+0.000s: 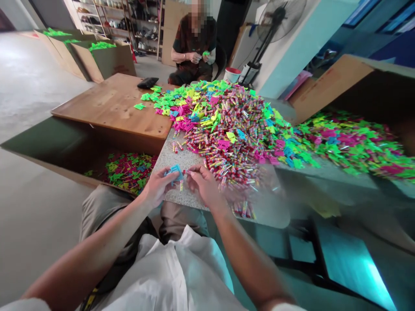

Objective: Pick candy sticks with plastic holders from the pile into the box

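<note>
My left hand (159, 185) grips a light-blue plastic piece (175, 172) with a comb-like edge, over the near edge of the speckled tabletop (191, 198). Close by its right side, the fingers of my right hand (202, 181) pinch a small tube with a red end (186, 172); whether it touches the blue piece is hard to tell. Just below the blue piece shows a small yellow-and-white tube (181, 185). Right of my hands spreads a big heap of small printed tubes (236, 116), mixed with green, pink, yellow and blue plastic pieces (184, 125).
An open box (74, 162) at my left holds assembled-looking coloured pieces. A wooden board (113, 103) carries a black pouch (148, 83). Another carton (333, 86) stands at right. Beyond the heap sits a person (194, 47) holding a green piece. A fan (279, 17) stands behind.
</note>
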A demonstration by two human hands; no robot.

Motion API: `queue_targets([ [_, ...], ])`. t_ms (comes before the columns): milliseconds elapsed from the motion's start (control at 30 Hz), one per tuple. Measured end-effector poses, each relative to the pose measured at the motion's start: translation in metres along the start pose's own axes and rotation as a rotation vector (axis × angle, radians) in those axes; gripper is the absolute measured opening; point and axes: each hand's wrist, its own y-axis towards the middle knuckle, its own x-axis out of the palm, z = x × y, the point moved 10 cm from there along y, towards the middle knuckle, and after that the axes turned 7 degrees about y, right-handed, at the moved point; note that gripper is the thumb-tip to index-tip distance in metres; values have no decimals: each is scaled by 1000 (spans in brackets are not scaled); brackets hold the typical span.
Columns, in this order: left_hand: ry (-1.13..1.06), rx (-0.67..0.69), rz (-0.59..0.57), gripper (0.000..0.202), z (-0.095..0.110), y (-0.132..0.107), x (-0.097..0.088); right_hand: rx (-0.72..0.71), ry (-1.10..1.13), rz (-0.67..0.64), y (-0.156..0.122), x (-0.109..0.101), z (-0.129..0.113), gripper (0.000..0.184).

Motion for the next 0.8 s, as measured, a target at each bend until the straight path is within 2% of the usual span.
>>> queue_targets([
  [133, 103, 29, 26, 41, 4, -4, 1, -51, -136, -6, -4, 0, -13, 17],
  [267, 326, 162, 123, 34, 26, -13, 2, -239, -470, 4, -15, 8, -37, 20],
  [367, 465, 215, 211, 25, 42, -23, 4, -355, -618, 45, -22, 12, -46, 20],
  [533, 579, 239, 310, 25, 51, -31, 5, -400, -613, 49, -21, 12, -39, 19],
  [667, 653, 276, 316, 24, 50, -31, 5, -370, -612, 56, -20, 11, -34, 20],
  [800, 676, 306, 279, 23, 47, -29, 7, -378, -638, 117, -24, 13, -38, 20],
])
